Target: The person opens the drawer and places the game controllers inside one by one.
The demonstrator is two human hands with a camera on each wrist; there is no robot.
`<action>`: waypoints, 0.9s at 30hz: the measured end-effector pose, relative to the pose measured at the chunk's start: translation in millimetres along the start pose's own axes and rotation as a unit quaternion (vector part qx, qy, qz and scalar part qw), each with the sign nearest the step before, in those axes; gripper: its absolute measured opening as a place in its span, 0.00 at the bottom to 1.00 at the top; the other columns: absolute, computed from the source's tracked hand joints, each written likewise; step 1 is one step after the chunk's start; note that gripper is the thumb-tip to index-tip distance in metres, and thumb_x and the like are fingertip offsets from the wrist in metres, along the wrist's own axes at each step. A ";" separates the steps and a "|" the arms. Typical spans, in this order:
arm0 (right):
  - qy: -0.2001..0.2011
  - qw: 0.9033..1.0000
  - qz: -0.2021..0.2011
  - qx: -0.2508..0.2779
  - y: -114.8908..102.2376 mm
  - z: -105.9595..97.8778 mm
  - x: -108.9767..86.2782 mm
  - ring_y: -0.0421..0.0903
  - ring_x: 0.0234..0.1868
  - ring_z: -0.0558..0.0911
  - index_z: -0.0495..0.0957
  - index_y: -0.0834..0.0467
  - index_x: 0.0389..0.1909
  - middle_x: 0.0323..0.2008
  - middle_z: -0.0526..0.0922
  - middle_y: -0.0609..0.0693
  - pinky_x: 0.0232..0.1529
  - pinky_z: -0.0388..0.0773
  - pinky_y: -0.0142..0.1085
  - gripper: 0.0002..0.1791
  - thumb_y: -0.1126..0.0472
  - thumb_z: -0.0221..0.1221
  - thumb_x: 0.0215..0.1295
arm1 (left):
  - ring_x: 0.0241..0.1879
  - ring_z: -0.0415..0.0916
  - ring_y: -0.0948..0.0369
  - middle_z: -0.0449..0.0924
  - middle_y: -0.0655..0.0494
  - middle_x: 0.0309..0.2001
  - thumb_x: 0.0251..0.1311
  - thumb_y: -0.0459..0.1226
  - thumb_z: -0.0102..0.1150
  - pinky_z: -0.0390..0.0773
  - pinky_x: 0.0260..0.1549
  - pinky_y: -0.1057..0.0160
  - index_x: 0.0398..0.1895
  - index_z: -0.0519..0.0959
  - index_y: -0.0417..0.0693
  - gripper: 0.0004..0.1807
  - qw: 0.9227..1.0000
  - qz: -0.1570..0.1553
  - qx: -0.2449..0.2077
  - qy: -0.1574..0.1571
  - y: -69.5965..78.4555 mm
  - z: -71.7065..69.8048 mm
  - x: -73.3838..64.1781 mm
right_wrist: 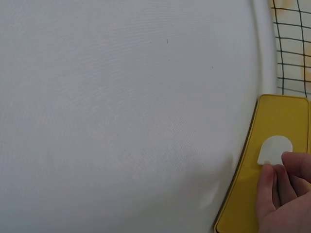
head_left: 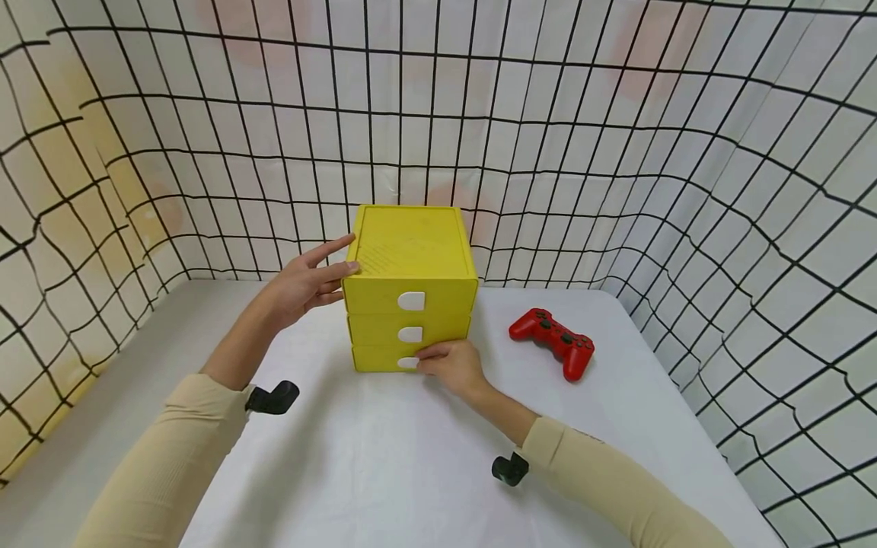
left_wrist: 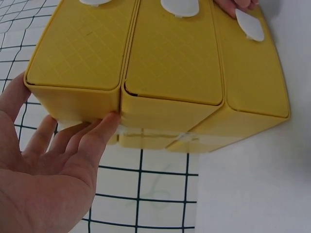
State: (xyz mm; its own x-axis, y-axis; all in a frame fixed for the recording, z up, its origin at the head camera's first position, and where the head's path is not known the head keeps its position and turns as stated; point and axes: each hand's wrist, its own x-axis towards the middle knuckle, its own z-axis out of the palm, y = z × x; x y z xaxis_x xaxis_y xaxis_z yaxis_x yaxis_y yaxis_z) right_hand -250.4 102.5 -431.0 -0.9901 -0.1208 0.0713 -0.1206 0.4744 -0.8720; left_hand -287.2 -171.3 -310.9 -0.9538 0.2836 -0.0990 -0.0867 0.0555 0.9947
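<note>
A yellow three-drawer box (head_left: 411,240) stands on the white table, each drawer front bearing a white tab handle. My left hand (head_left: 301,288) rests against the left side of the box near its top, fingers mostly straight. In the left wrist view the thumb of the left hand (left_wrist: 53,170) lies at the top edge, with other fingertips on the side wall. Down at the lowest drawer, my right hand (head_left: 454,367) pinches the white tab handle (right_wrist: 275,148) between thumb and fingers. All three drawers look closed.
To the right of the box lies a red game controller (head_left: 553,341) on the white tabletop (head_left: 411,472). A black wire grid (head_left: 548,152) with white sheeting behind it encloses the table at the back and both sides. Each wrist carries a small black camera (head_left: 274,397).
</note>
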 end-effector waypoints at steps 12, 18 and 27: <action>0.006 1.000 0.014 0.001 0.7 -0.3 -2.4 0.44 0.26 0.86 0.91 0.62 0.31 0.28 0.90 0.53 0.30 0.83 0.29 0.05 0.66 0.74 0.53 | 0.50 0.85 0.63 0.78 0.50 0.64 0.63 0.47 0.69 0.84 0.51 0.68 0.79 0.59 0.72 0.43 1.000 -0.006 -0.003 0.012 -0.5 3.7 1.6; 0.005 1.000 0.011 -0.008 1.7 1.0 -5.4 0.40 0.26 0.84 0.91 0.59 0.30 0.27 0.90 0.50 0.29 0.81 0.28 0.03 0.64 0.74 0.54 | 0.51 0.85 0.64 0.77 0.50 0.66 0.63 0.48 0.69 0.83 0.52 0.68 0.78 0.59 0.74 0.43 1.000 -0.008 0.005 0.015 -0.6 3.6 1.5; -0.110 0.994 0.012 -0.025 -5.0 -15.2 -18.7 0.42 0.33 0.86 0.91 0.60 0.37 0.35 0.91 0.51 0.38 0.86 0.32 0.06 0.65 0.71 0.60 | 0.53 0.85 0.63 0.75 0.49 0.68 0.64 0.48 0.68 0.83 0.54 0.66 0.78 0.58 0.74 0.42 1.000 -0.005 0.006 0.015 -0.5 0.8 1.2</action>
State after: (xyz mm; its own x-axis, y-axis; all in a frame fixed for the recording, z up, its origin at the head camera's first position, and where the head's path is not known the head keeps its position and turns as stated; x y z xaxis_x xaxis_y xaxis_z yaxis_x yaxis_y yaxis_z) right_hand -232.4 115.7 -420.6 -0.9538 -0.2942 -0.0614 -0.1062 0.5211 -0.8469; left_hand -288.0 -170.2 -311.6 -0.9613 0.2532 -0.1083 -0.0935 0.0695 0.9932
